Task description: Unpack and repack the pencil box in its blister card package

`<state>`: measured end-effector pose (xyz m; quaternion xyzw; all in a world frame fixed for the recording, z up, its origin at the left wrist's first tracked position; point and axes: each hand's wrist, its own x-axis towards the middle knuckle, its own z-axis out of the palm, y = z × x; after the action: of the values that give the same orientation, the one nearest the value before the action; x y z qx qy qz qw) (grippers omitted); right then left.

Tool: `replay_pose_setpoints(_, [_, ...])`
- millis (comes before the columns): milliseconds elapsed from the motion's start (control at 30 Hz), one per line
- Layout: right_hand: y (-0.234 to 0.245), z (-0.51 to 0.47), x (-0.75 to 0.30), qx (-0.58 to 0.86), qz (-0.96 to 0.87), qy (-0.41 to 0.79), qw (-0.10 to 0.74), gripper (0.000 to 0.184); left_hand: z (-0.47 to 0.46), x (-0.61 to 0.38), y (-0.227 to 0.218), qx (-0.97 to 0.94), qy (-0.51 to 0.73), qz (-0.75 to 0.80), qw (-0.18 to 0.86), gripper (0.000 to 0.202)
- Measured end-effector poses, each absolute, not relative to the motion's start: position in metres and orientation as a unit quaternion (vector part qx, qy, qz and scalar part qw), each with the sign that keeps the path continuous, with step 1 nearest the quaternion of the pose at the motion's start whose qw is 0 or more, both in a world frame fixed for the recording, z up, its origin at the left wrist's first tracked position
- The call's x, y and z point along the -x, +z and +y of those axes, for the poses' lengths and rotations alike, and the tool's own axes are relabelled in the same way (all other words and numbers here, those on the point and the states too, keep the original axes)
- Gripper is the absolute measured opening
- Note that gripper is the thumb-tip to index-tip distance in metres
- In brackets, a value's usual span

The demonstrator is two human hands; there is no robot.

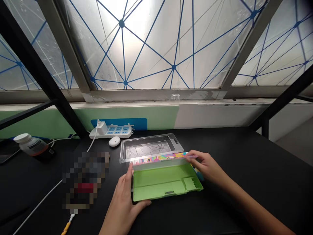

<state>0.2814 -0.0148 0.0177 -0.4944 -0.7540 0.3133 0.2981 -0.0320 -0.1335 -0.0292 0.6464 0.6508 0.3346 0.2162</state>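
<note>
An open pencil case (161, 182) with a bright green, bare inside rests on the black desk, its colourful patterned lid (158, 158) standing along the far side. My left hand (124, 195) grips the case's left end, thumb at the near edge and fingers reaching up the far corner. At the far right corner, my right hand (204, 163) is closed, pinching a slim pale purple thing (192, 157) against or beside the lid; its exact kind is unclear. Just behind the case lies a clear plastic packaging tray (149, 147).
A white power strip (119, 131) with a plugged-in charger sits by the wall, near a white earbud case (114, 141). On the left are a blurred-out phone-like object (85, 182) with a cable and a white-capped bottle (31, 145). Black metal frame bars (266, 114) flank the desk.
</note>
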Motion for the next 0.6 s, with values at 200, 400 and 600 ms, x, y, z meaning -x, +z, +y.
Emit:
replay_pose_setpoints(200, [0.003, -0.003, -0.279, 0.533, -0.667, 0.362, 0.373, 0.045, -0.137, 0.028, -0.022, -0.634, 0.327, 0.664, 0.224, 0.109])
replay_pose_setpoints(400, [0.002, -0.041, -0.308, 0.492, -0.728, 0.361, 0.312, 0.045, -0.134, 0.034, -0.025, -0.624, 0.332, 0.654, 0.268, 0.087])
replay_pose_setpoints(600, [-0.009, -0.058, -0.314, 0.446, -0.808, 0.319, 0.214, 0.074, -0.132, 0.035, -0.02, -0.633, 0.32, 0.658, 0.254, 0.056])
